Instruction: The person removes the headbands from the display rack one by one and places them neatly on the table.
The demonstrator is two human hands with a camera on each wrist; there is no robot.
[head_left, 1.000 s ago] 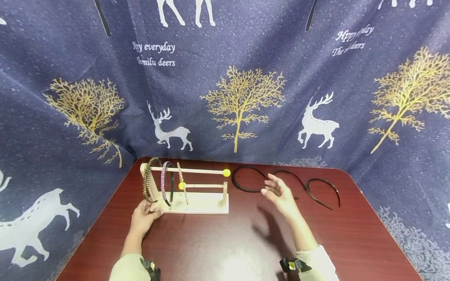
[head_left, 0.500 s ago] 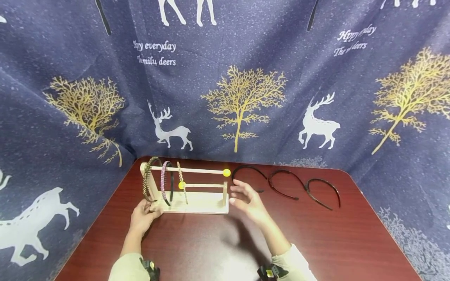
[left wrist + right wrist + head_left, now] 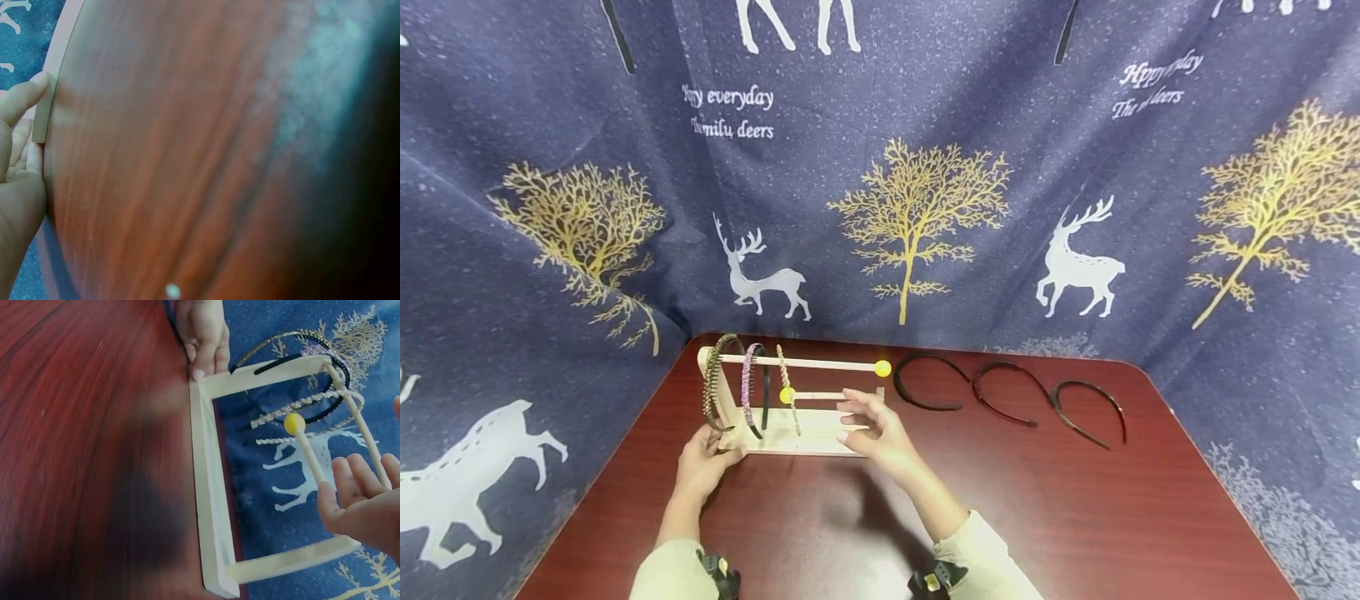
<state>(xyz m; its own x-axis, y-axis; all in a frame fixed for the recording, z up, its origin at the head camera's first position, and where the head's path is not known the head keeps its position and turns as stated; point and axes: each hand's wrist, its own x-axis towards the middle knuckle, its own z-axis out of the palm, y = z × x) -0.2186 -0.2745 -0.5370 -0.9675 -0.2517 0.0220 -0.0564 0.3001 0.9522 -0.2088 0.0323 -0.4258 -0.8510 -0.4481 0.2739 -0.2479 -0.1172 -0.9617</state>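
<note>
A pale wooden stand point(image 3: 820, 432) with two rods stands at the table's left. Its left base corner is held by my left hand point(image 3: 702, 465), the thumb on the edge in the left wrist view. From the upper rod hang an olive beaded headband point(image 3: 710, 392), a pink one point(image 3: 747, 387) and a thin beige one point(image 3: 782, 367). My right hand point(image 3: 883, 437) hovers in front of the stand's right end, fingers loosely spread, holding nothing. It hides part of the lower rod point(image 3: 820, 396) and the right post. In the right wrist view its fingertips are close to that rod.
Yellow balls cap the upper rod point(image 3: 882, 368) and the lower rod point(image 3: 295, 424). Right of the stand lie a black headband point(image 3: 925, 406), a dark reddish one point(image 3: 1000, 412) and a brown patterned one point(image 3: 1101, 387). A blue deer-print cloth point(image 3: 850, 275) hangs behind the table.
My right hand has moved left, from over the dark headbands to the stand's right end, uncovering the black and reddish headbands. The left hand has stayed on the base.
</note>
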